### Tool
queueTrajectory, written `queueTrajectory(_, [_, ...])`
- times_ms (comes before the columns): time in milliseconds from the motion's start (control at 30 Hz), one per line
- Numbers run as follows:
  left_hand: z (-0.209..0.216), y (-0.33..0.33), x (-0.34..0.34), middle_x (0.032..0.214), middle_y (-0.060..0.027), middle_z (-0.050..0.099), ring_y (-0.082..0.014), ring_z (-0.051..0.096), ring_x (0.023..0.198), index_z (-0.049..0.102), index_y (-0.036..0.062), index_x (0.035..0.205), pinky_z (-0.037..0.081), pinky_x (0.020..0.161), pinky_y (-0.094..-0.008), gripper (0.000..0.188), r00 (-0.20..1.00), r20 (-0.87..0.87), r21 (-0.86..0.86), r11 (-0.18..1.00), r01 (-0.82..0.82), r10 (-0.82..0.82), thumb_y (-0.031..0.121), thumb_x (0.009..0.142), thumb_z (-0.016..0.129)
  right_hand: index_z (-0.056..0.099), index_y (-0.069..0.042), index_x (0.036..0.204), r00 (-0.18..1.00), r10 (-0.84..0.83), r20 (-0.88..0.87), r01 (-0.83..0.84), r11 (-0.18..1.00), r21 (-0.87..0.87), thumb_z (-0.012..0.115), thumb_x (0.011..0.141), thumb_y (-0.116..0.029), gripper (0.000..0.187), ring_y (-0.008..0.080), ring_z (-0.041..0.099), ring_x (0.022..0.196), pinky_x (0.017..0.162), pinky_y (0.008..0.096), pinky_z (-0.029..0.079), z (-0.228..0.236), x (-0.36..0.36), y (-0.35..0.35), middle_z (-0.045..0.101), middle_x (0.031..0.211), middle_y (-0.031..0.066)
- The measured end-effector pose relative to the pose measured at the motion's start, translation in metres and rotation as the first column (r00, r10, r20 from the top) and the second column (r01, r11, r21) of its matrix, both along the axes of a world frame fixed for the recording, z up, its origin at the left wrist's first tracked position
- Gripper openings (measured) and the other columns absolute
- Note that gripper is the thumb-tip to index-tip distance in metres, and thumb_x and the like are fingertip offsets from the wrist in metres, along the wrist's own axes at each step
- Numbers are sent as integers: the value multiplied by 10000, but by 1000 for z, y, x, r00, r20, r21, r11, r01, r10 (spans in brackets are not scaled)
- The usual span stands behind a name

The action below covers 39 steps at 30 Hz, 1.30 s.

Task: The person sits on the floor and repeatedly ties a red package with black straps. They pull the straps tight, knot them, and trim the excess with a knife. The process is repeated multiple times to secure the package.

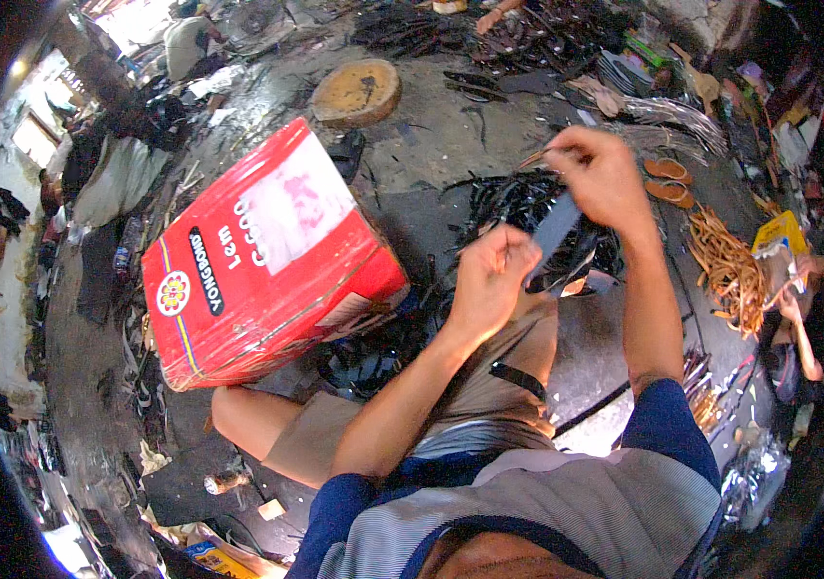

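My left hand (491, 282) is closed, its thumb and fingers pinching the lower end of a flat grey-blue strip (557, 234). The strip slants up to my right hand (605, 179), which is closed around its upper end. A thin brownish tip pokes out past the right fingertips; what it belongs to is hidden. Beneath and behind both hands lies a tangled heap of shiny black strips (501, 205). A black strip (518, 380) rests across my thigh.
A large red carton (267, 261) stands close on my left. Beyond it sits a round wooden block (356, 94). To the right are brown sandals (669, 181), a pile of tan strips (726, 270) and another person's arm (800, 323). Another person (190, 46) sits far left.
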<state>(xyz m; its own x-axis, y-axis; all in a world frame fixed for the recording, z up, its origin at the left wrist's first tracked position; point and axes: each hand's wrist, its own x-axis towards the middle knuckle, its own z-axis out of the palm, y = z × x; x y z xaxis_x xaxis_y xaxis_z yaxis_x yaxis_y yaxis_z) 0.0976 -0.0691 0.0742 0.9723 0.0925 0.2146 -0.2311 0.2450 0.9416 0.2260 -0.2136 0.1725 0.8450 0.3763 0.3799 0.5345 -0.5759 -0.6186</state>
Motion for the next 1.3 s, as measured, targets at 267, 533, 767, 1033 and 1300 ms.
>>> queueTrajectory(267, [-12,45,-122,770,10,569,-86,534,733,656,28,917,461,678,-281,133,943,-321,389,895,218,-90,153,961,668,600,-59,1340,963,34,268,-18,998,-61,778,844,-358,607,370,560,1274,1066,456,454,-29,-16,8,617,1340,199])
queueTrajectory(533, [74,123,-181,878,-96,721,-140,673,811,742,72,990,530,790,-316,106,922,-301,640,769,7,243,114,894,747,674,-40,1076,-108,661,-743,-715,468,520,708,971,-339,319,57,507,731,620,235,396,-49,-114,97,623,800,-33])
queueTrajectory(767, [130,257,-272,752,14,676,-39,586,700,713,24,840,467,651,-247,107,723,-200,683,623,-381,662,118,840,764,711,-60,921,258,718,-646,-745,574,340,720,946,-237,179,48,533,572,500,235,402,6,-69,144,635,688,-39])
queueTrajectory(1033, [133,389,-270,877,-89,682,-202,641,838,715,16,929,493,766,-326,142,517,135,955,29,-297,845,142,867,740,694,-12,926,470,768,-434,-768,599,228,742,903,-101,104,38,515,560,484,215,387,36,-29,222,642,715,-7])
queueTrajectory(1300, [103,270,-75,1149,-153,690,-281,680,1022,660,37,1193,541,891,-390,396,820,359,771,353,-530,446,150,825,754,748,-58,985,733,665,144,-626,742,-241,741,841,-217,215,342,715,795,753,417,559,20,-44,242,732,878,162])
